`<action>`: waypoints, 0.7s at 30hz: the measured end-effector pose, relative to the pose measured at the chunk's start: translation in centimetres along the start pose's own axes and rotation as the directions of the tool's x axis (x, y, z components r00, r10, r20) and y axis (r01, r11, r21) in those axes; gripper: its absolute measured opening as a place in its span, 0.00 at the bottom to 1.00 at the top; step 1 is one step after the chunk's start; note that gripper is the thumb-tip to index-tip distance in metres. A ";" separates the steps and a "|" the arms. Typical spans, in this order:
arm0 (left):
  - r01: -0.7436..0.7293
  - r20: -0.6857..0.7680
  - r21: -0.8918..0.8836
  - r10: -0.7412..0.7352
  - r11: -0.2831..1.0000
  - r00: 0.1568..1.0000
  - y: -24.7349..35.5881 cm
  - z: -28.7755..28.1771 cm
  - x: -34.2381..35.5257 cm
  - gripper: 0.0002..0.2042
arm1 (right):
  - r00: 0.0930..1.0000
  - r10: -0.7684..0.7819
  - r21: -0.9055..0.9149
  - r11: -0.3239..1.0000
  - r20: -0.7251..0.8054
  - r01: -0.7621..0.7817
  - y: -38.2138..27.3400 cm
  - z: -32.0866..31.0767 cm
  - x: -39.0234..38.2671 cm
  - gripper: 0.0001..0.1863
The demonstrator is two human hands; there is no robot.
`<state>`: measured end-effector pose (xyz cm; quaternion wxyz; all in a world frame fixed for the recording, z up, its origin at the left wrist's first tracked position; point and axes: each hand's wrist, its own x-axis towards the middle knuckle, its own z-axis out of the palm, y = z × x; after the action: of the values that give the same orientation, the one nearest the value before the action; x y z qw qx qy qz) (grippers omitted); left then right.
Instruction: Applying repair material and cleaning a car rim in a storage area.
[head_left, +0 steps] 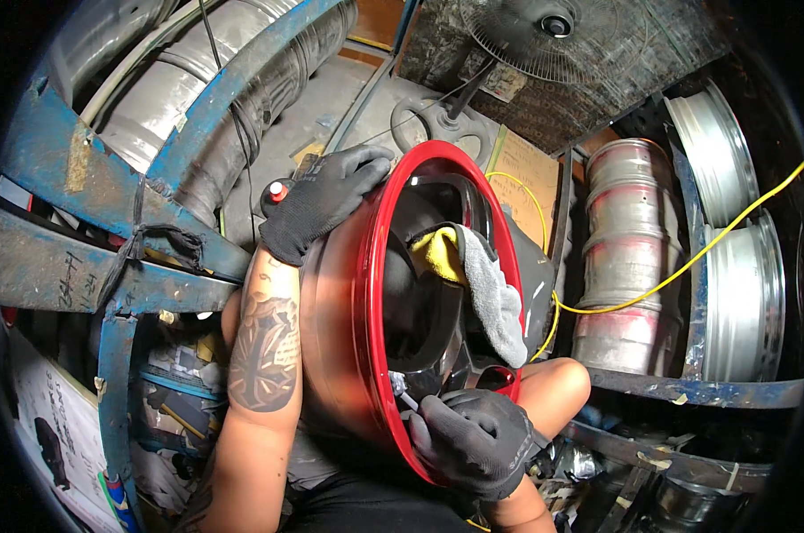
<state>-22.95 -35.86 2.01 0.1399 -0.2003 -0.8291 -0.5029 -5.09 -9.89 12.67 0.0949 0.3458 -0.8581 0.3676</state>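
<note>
Cluttered blue steel racks [82, 204] surround; gloved left hand [322, 200] braces glossy red wheel rim [366, 293], right hand [473, 440] fingers pinch a small tool [400, 389] that might scratch paint.

**Both gloved hands set at opposite ends, forearms bare**

The left hand [326, 200] wears a dark work glove and sits high in the view, palm down, fingers spread and curved over toward the right. Its forearm rises bare from the lower edge, tattooed along the outer side, with the elbow low and the wrist bent forward.

The right hand [473, 440] wears a matching dark glove and sits low, near the bottom edge. Its fingers [446, 409] are curled in tight, pinching something small. Its wrist drops straight toward the lower edge, and a bare knee shows just behind it.
</note>
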 end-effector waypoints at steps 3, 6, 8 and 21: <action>0.068 0.022 -0.154 -0.066 0.986 0.998 -0.2 0.6 0.1 0.14 | 0.985 0.000 -0.071 0.997 0.170 0.012 0.3 -0.3 -0.1 0.18; 0.144 0.023 -0.160 -0.142 0.977 0.990 0.0 0.8 0.0 0.14 | 0.994 -0.057 -0.081 0.995 0.092 0.065 0.5 0.0 -0.3 0.18; 0.144 0.035 -0.155 -0.140 0.977 0.990 0.2 0.6 0.1 0.14 | 0.991 0.001 -0.108 0.994 0.133 0.014 0.4 0.0 -0.3 0.17; -0.035 0.009 0.019 0.035 0.999 0.999 0.8 -0.1 0.1 0.14 | 0.983 -0.089 -0.053 0.994 0.162 0.099 0.8 -0.8 -0.3 0.20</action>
<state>-22.63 -35.62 2.68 0.1468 -0.2156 -0.8310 -0.4913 -5.43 -8.83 12.66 0.0537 0.4111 -0.8565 0.3074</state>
